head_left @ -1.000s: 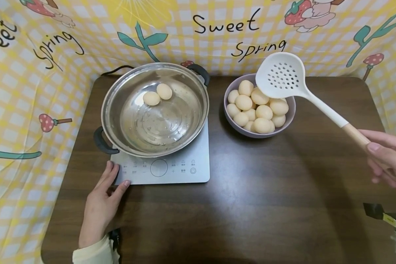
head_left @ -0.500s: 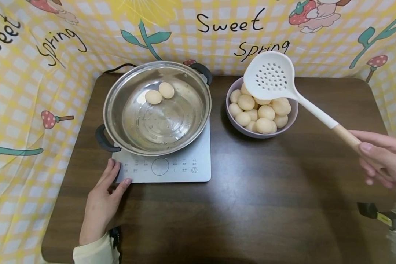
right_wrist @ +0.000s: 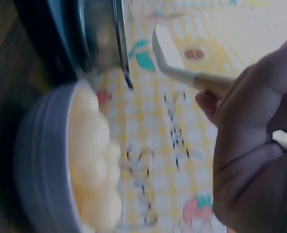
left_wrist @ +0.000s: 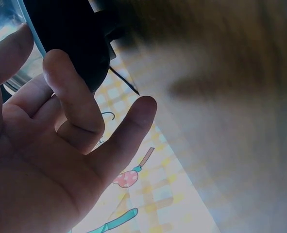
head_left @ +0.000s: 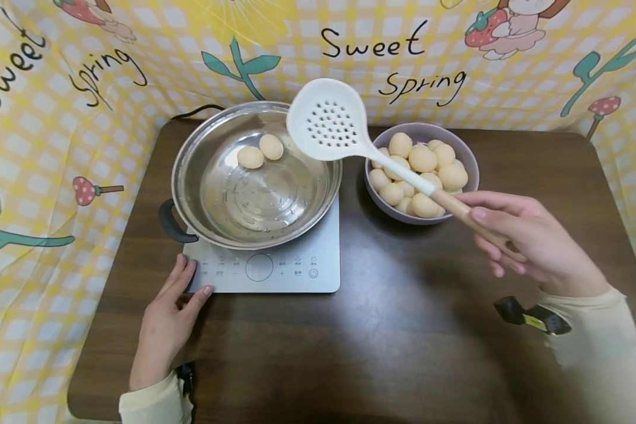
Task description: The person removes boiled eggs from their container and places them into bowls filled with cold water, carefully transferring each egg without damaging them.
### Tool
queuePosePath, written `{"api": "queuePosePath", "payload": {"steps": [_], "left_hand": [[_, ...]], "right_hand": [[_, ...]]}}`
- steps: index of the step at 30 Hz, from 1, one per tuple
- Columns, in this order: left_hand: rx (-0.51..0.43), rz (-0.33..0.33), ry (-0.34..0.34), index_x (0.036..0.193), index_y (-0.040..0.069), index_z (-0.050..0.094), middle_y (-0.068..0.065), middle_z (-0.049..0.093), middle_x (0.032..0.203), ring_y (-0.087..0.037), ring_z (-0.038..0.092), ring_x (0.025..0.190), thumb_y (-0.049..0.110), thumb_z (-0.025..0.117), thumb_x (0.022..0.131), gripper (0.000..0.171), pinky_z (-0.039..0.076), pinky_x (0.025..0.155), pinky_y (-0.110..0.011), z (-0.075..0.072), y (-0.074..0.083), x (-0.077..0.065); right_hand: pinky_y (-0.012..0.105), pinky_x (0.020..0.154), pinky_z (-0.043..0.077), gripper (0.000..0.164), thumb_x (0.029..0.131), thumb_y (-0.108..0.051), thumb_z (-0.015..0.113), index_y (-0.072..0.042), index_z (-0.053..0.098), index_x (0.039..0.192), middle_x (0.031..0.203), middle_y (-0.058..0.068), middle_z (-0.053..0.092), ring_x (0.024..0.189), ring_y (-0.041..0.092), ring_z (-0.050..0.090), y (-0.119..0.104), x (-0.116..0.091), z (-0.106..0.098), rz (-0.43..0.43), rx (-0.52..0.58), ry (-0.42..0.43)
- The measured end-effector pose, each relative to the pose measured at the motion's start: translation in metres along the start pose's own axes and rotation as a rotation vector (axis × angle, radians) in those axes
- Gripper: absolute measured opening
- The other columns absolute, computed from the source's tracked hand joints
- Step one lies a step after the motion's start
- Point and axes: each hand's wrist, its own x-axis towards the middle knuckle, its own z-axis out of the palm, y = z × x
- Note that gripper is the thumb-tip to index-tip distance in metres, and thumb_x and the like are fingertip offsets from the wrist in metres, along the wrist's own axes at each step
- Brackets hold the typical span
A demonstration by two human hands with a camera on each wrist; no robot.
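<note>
My right hand (head_left: 535, 241) grips the wooden handle of a white slotted skimmer (head_left: 328, 121). The skimmer's perforated head hangs over the right rim of a steel pot (head_left: 259, 229), and its neck crosses above a purple bowl (head_left: 418, 219) heaped with eggs (head_left: 423, 159). Two eggs (head_left: 259, 152) lie together in the pot. At the front left corner of a silver induction cooker (head_left: 297, 280), under the pot, my left hand (head_left: 164, 321) touches the edge with fingers spread. The right wrist view shows the skimmer (right_wrist: 167, 51) side-on beyond the bowl's eggs, blurred.
A brown wooden table (head_left: 381, 353) carries everything. Yellow checked cloth (head_left: 318, 23) stands upright behind it and along the sides. One black pot handle (head_left: 174, 222) juts out near my left hand. A black cable (head_left: 196, 110) runs behind the pot.
My right hand has carried the skimmer leftward, from above the egg bowl to the pot's right rim. The left hand stays at the cooker's corner.
</note>
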Motion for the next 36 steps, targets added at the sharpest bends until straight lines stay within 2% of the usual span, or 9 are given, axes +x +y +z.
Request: {"api": "queuePosePath", "payload": {"steps": [4,9,12,16,23,26,30,33,36], "left_hand": [[0.004,0.000,-0.008,0.156,0.015,0.039,0.004,0.023,0.164,-0.030,0.037,0.143,0.042,0.061,0.102,0.064,0.039,0.083,-0.013,0.000,0.000,0.000],[0.011,-0.002,-0.023,0.156,0.016,0.039,0.004,0.023,0.164,-0.032,0.036,0.144,0.043,0.060,0.102,0.065,0.041,0.084,-0.018,0.001,-0.001,0.000],[0.010,-0.002,-0.022,0.156,0.016,0.039,0.004,0.023,0.164,-0.032,0.037,0.144,0.044,0.060,0.102,0.065,0.041,0.084,-0.018,0.001,-0.001,0.001],[0.008,-0.004,-0.023,0.156,0.016,0.039,0.004,0.024,0.164,-0.031,0.036,0.144,0.044,0.061,0.101,0.065,0.042,0.085,-0.021,0.001,-0.001,0.000],[0.008,-0.005,-0.018,0.156,0.017,0.040,0.005,0.023,0.164,-0.031,0.035,0.145,0.044,0.061,0.101,0.065,0.040,0.083,-0.017,0.000,-0.001,0.000],[0.009,-0.007,-0.024,0.156,0.017,0.039,0.006,0.022,0.164,-0.031,0.034,0.145,0.044,0.061,0.101,0.065,0.041,0.084,-0.019,0.000,-0.001,0.000],[0.016,-0.011,-0.031,0.157,0.016,0.038,0.005,0.022,0.164,-0.031,0.034,0.145,0.044,0.060,0.102,0.066,0.045,0.088,-0.030,-0.001,0.000,0.000],[0.018,-0.015,-0.029,0.157,0.016,0.038,0.004,0.022,0.164,-0.032,0.034,0.145,0.044,0.060,0.102,0.066,0.046,0.088,-0.033,-0.001,0.001,0.000],[0.017,-0.017,-0.025,0.156,0.015,0.038,0.004,0.022,0.164,-0.032,0.035,0.145,0.044,0.060,0.102,0.066,0.044,0.086,-0.028,-0.002,0.001,0.000]], "right_hand": [[0.038,0.036,0.047,0.032,0.104,-0.020,0.060,-0.013,0.064,0.135,0.058,0.010,0.050,0.035,0.025,0.037,-0.006,0.024,0.031,0.068,-0.216,0.103],[0.033,0.036,0.042,0.034,0.101,-0.018,0.064,-0.013,0.064,0.134,0.054,0.010,0.047,0.039,0.019,0.041,-0.005,0.053,0.066,0.051,-0.377,0.155],[0.029,0.037,0.038,0.033,0.101,-0.016,0.063,-0.015,0.065,0.134,0.053,0.007,0.046,0.040,0.018,0.042,-0.001,0.066,0.082,-0.004,-0.477,0.181],[0.028,0.039,0.035,0.031,0.100,-0.018,0.063,-0.020,0.069,0.130,0.054,0.001,0.046,0.043,0.015,0.043,0.003,0.079,0.097,-0.135,-0.703,0.233],[0.034,0.050,0.042,0.037,0.097,-0.019,0.063,-0.013,0.068,0.133,0.065,-0.004,0.055,0.054,0.016,0.050,0.007,0.088,0.117,-0.373,-0.981,0.229],[0.034,0.052,0.043,0.037,0.096,-0.019,0.064,-0.014,0.068,0.133,0.066,-0.005,0.056,0.057,0.017,0.052,0.009,0.089,0.121,-0.430,-1.028,0.198],[0.032,0.048,0.042,0.035,0.096,-0.017,0.065,-0.015,0.069,0.131,0.061,-0.008,0.052,0.052,0.012,0.048,0.012,0.089,0.122,-0.447,-1.016,0.150],[0.030,0.044,0.040,0.034,0.097,-0.018,0.065,-0.018,0.070,0.131,0.059,-0.009,0.050,0.047,0.008,0.044,0.011,0.087,0.123,-0.386,-0.953,0.107],[0.029,0.042,0.038,0.033,0.098,-0.019,0.065,-0.022,0.070,0.130,0.059,-0.009,0.049,0.045,0.008,0.042,0.009,0.084,0.123,-0.288,-0.868,0.059]]}}
